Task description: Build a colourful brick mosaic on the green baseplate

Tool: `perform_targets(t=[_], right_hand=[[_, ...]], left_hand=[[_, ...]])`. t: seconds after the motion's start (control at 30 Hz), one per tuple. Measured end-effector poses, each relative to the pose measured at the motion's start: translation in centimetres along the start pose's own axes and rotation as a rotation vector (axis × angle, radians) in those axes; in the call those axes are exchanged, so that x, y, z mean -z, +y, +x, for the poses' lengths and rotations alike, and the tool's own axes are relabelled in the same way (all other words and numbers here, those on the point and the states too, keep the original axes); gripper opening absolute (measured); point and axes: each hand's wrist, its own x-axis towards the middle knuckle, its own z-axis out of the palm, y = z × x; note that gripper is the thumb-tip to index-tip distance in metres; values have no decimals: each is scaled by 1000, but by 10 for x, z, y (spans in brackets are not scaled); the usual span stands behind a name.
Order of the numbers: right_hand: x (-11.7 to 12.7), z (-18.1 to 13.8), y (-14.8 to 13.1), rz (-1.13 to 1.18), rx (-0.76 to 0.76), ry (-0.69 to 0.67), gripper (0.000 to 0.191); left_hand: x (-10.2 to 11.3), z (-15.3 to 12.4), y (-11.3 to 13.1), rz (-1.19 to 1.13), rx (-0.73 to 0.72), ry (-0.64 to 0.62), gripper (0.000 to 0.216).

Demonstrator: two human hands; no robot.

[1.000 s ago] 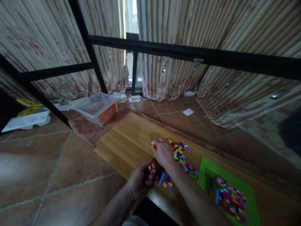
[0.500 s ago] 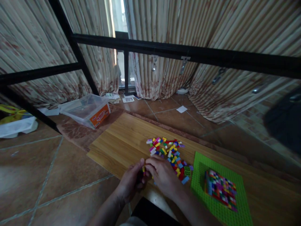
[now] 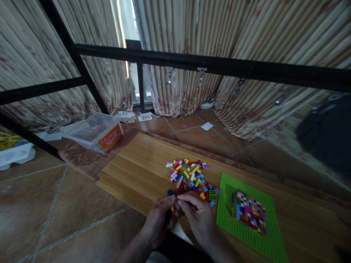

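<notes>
On my feed the left hand (image 3: 159,221) is curled around a few small bricks (image 3: 173,209), with a bit of yellow showing between its fingers; the rest is hidden from me. The right hand (image 3: 199,215) meets it at the fingertips, thumb and forefinger drawn together, but I cannot tell whether they pinch a brick. Both hands are over the near edge of the wooden tabletop (image 3: 137,164).

Just beyond them I have a loose spread of bricks (image 3: 189,174) in white, yellow, red, blue, purple and green, its near end partly covered by the right hand. A bright green piece (image 3: 212,195) lies at its right side. Further right, a green baseplate (image 3: 226,190) rests flat on the tabletop, carrying a compact multicoloured brick block (image 3: 251,212).

Past the tabletop's far left end I make out a clear plastic bin (image 3: 90,129) with an orange label (image 3: 111,137). A white sheet (image 3: 207,126) lies on the tiled floor (image 3: 175,128) on the far side, and striped curtains (image 3: 186,29) hang behind a black frame (image 3: 175,57).
</notes>
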Motion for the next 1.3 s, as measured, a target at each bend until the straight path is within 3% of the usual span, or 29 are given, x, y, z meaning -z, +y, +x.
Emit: perform_targets(t=[0.27, 0.4, 0.5, 0.63, 0.77, 0.9, 1.03, 1.13, 1.3], right_hand=[[-3, -3, -20, -312, 99, -86, 20], [35, 36, -17, -454, 86, 69, 24], [80, 84, 8, -776, 15, 189, 25], [118, 130, 43, -1042, -71, -43, 27], [123, 144, 55, -1035, -83, -161, 22], [120, 145, 55, -1011, -95, -208, 18], [121, 133, 48, -1016, -96, -171, 17], [113, 110, 29, -927, -78, -132, 20], [76, 49, -17, -561, 23, -247, 19]], left_hand=[[-5, 10, 3, -312, 136, -44, 14], [-1, 12, 3, -356, 172, -138, 17], [2, 12, 2, -332, 171, -149, 22], [5, 11, 1, -223, 151, -149, 32], [8, 11, 2, -158, 152, -130, 33], [9, 12, 4, -124, 144, -96, 33], [6, 11, 5, -69, 115, -107, 30], [3, 11, 8, -35, 79, -135, 25], [-7, 11, 10, 39, 45, -109, 34]])
